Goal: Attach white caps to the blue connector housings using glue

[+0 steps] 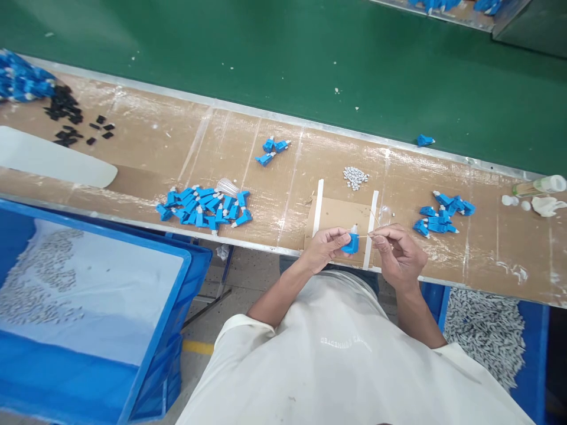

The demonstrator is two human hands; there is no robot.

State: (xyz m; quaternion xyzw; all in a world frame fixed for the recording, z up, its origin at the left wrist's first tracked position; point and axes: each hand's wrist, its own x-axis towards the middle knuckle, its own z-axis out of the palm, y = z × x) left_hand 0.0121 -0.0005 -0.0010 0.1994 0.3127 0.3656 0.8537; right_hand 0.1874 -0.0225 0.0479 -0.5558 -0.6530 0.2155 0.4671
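Note:
My left hand (328, 248) is closed on a blue plastic part (351, 243) with a whitish tip pointing up. In my right hand (401, 254), pinched between thumb and fingers, is a thin pale stick (365, 236) whose end reaches to the blue part. Both hands are over a cardboard pad (341, 212) held down by white tape strips. Just beyond the pad lies a small heap of grey-white pieces (355, 177). Right of my right hand is a cluster of similar blue parts (443, 215).
A larger group of blue parts (206, 206) lies left, with three more (270, 150) behind. Black pieces (64, 106) are at far left; a bottle (540, 186) lies at far right. Blue bins (188, 277) stand below the bench edge. A green surface (266, 59) runs behind.

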